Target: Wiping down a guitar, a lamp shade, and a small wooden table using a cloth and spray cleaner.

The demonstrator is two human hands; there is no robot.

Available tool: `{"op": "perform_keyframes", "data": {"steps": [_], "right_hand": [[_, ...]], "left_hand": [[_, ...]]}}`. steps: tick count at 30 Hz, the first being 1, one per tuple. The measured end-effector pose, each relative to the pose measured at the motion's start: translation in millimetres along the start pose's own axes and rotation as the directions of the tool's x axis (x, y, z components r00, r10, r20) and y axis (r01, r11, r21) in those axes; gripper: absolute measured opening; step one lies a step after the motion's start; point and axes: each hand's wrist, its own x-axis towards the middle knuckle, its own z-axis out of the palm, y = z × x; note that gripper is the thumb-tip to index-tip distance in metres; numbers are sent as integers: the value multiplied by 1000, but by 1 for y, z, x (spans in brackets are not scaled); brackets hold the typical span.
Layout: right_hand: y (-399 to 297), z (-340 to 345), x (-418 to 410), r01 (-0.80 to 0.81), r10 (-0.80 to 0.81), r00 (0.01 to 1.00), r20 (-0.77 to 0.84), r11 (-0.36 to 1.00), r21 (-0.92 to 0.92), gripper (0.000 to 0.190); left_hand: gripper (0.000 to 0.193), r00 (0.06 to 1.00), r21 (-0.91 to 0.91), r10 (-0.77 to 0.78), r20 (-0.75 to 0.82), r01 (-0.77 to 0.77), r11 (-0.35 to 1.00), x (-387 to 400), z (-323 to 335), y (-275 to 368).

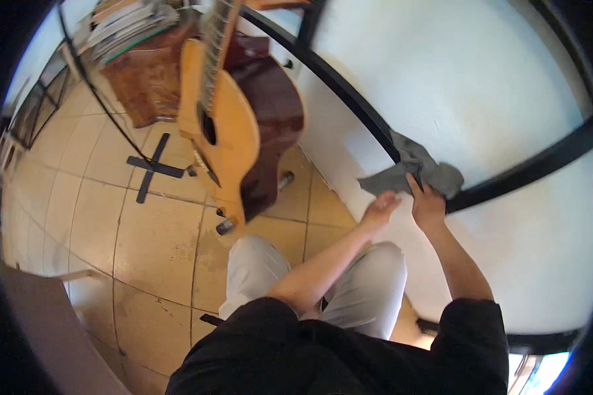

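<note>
A grey cloth (420, 170) lies bunched against a black frame bar (514, 177) set on a white panel (444, 84). My right hand (427, 202) presses on the cloth's lower edge and has it between its fingers. Just left of it, my left hand (381, 210) is raised below the cloth's left flap, fingers partly bent; whether they touch the cloth cannot be told. Both forearms reach over my knees to the right. An acoustic guitar (232, 118) stands upright in front of me on the left, its neck towards the top edge.
Behind the guitar, a brown leather-like cover (146, 74) lies beneath a stack of papers (133, 29). A black cross-shaped stand base (154, 168) rests on the tiled floor (153, 247). A brown surface (54, 326) fills the lower left.
</note>
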Motion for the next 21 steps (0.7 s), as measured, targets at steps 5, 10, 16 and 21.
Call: {"op": "perform_keyframes", "data": {"steps": [5, 10, 16, 21], "right_hand": [[-17, 40, 54, 127, -140, 987, -75, 979, -158, 55], [-69, 6, 149, -7, 100, 858, 504, 983, -183, 54], [-51, 14, 155, 249, -127, 856, 501, 951, -185, 57], [-17, -21, 98, 404, -162, 636, 754, 903, -147, 54]], "left_hand": [[33, 988, -111, -136, -79, 127, 986, -3, -23, -35], [33, 973, -204, -125, -197, 84, 975, -15, -43, -32], [29, 931, -316, -146, -333, 35, 948, -16, -45, -28], [30, 885, -167, -151, -440, 85, 982, -55, -25, 46]]}}
